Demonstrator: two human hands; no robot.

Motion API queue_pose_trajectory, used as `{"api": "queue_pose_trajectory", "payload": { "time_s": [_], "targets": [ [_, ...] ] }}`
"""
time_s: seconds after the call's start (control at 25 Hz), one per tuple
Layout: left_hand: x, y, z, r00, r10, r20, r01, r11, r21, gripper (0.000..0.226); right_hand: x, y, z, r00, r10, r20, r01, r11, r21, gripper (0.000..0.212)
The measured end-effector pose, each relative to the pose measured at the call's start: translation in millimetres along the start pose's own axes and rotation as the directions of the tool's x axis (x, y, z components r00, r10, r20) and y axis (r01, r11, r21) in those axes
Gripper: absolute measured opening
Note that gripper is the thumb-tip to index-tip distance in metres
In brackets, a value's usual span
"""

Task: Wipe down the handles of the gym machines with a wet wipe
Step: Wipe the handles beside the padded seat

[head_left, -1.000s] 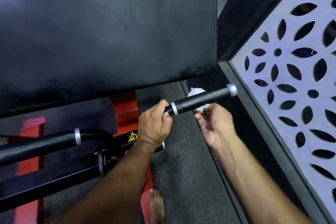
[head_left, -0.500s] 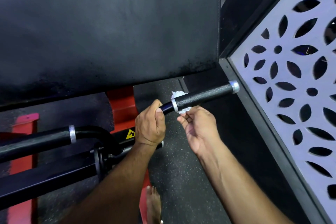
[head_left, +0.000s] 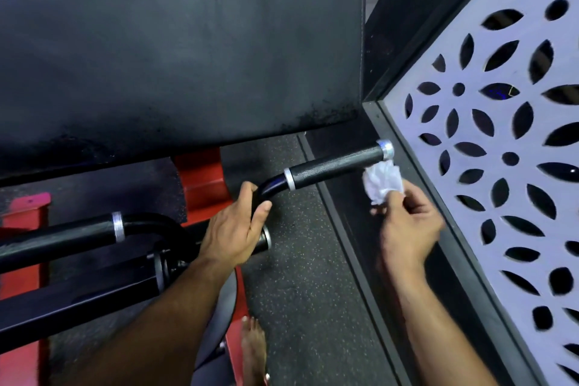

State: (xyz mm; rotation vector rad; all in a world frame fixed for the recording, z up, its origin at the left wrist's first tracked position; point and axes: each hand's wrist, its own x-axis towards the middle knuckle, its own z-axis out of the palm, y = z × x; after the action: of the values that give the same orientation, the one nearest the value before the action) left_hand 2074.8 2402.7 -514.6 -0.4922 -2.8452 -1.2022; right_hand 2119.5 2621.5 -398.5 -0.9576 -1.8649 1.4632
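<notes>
The handle (head_left: 335, 170) is lying nearly level, its long axis running from the bend at lower left up to the silver cap at upper right, which is pointing at the patterned panel (head_left: 501, 141). The left hand (head_left: 233, 229) is gripping the bar just below the bend, knuckles up. The right hand (head_left: 407, 226), blurred, is pinching the crumpled wipe (head_left: 382, 180) just under the handle's capped end.
</notes>
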Motion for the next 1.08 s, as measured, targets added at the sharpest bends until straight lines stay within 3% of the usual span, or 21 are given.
{"api": "queue_pose_trajectory", "payload": {
  "time_s": [0.04,0.08,0.12,0.2,0.24,0.44,0.6,0.76,0.8,0.96,1.08],
  "targets": [
    [1.2,2.1,-1.1,1.0,-0.006,0.029,0.006,1.0,-0.011,0.049,7.3,-5.6,-6.0,0.982,-0.189,0.009,0.189,0.979,-0.077,0.028],
    [0.6,3.1,-3.0,0.998,-0.019,0.068,0.019,1.0,-0.008,0.051,17.7,-12.0,-10.0,0.917,-0.393,0.067,0.398,0.904,-0.154,0.027],
    [-0.4,2.5,-5.0,0.995,-0.025,0.094,0.025,1.0,0.006,0.058,29.2,-17.0,-10.0,0.794,-0.582,0.177,0.608,0.757,-0.24,0.026],
    [-1.4,-1.8,-7.4,0.996,-0.022,0.086,0.018,0.999,0.047,0.077,49.4,-17.2,-1.2,0.529,-0.734,0.426,0.846,0.414,-0.336,0.026],
    [-1.3,-2.6,-6.3,0.997,-0.022,0.074,0.017,0.998,0.06,0.082,55.5,-12.6,4.3,0.492,-0.715,0.496,0.866,0.346,-0.36,0.027],
    [-1.2,3.2,-3.3,0.997,-0.072,0.037,0.069,0.994,0.088,0.086,34.5,10.8,21.5,0.545,-0.605,0.581,0.838,0.388,-0.383,0.039],
    [-3.0,5.9,-3.4,0.993,-0.108,0.04,0.102,0.987,0.124,0.07,-16.4,17.8,51.6,0.481,-0.532,0.697,0.865,0.419,-0.276,0.045],
    [-3.9,10.0,-5.8,0.992,-0.121,0.046,0.114,0.985,0.131,0.064,-3.8,19.9,40.5,0.403,-0.529,0.747,0.901,0.37,-0.225,0.047],
    [-4.1,11.3,-6.2,0.991,-0.121,0.05,0.114,0.984,0.137,0.066,9.3,17.1,31.1,0.419,-0.542,0.728,0.9,0.357,-0.251,0.047],
    [-3.6,13.6,-5.5,0.991,-0.124,0.04,0.117,0.982,0.149,0.072,50.3,3.5,6.2,0.623,-0.559,0.547,0.782,0.459,-0.422,0.039],
    [-4.0,14.7,-4.8,0.991,-0.13,0.024,0.125,0.981,0.15,0.075,19.8,14.0,28.3,0.571,-0.565,0.595,0.815,0.476,-0.33,0.044]
  ]
}}
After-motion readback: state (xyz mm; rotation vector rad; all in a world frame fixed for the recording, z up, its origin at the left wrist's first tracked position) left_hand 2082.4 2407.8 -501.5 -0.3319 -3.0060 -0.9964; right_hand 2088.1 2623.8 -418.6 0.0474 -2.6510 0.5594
